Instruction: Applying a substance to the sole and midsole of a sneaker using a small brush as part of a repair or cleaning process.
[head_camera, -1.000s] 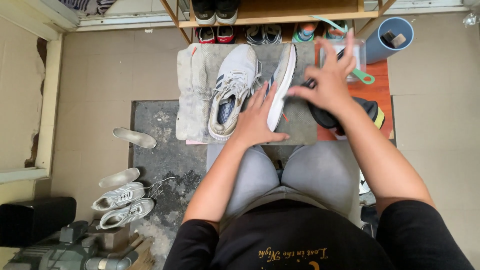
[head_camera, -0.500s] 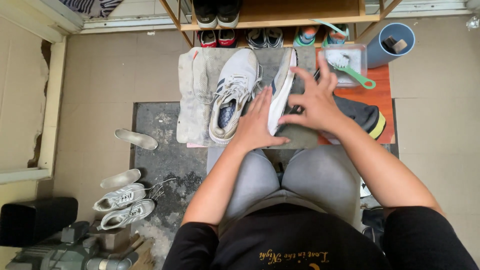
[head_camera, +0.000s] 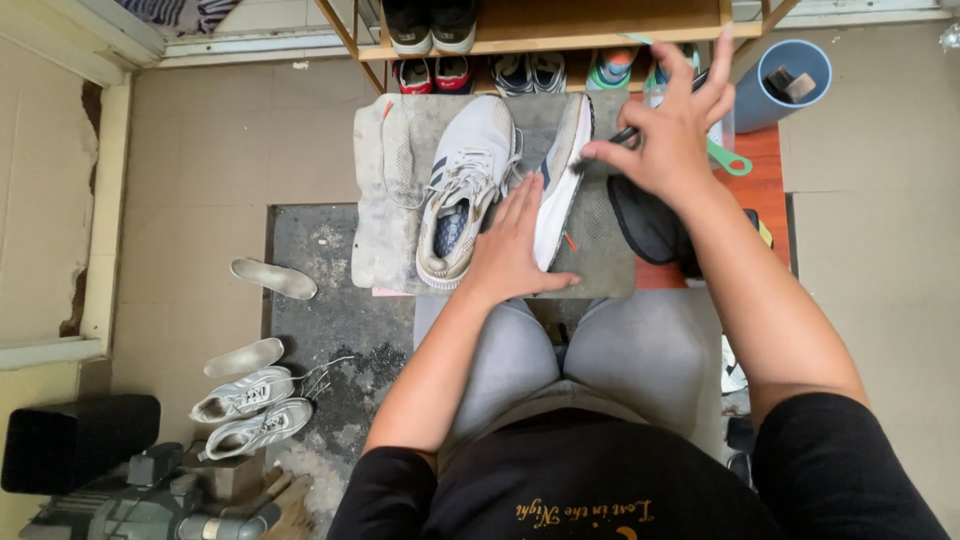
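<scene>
Right now I see my left hand (head_camera: 515, 240) lying flat, its fingers (head_camera: 520, 195) pressed together and stretched along the side of a white sneaker (head_camera: 560, 180) that stands on its edge, sole toward the right, on the grey cloth-covered surface (head_camera: 590, 260) ahead of my knees. My right hand (head_camera: 675, 140) is just past the shoe's toe end, thumb and forefinger pinching a thin dark brush (head_camera: 625, 135) whose tip meets the sneaker's upper rim, while the other fingers fan out wide. Just left of the tipped shoe, touching my left hand, its mate (head_camera: 465, 185) sits upright with laces showing. A dark bag (head_camera: 645, 225) lies under my right wrist. Beyond stands a wooden shoe rack (head_camera: 560, 40), and a blue bucket (head_camera: 785, 105) is at its right. Down on the floor to the left lie another grey pair (head_camera: 245, 410) and two loose insoles (head_camera: 273, 279).
</scene>
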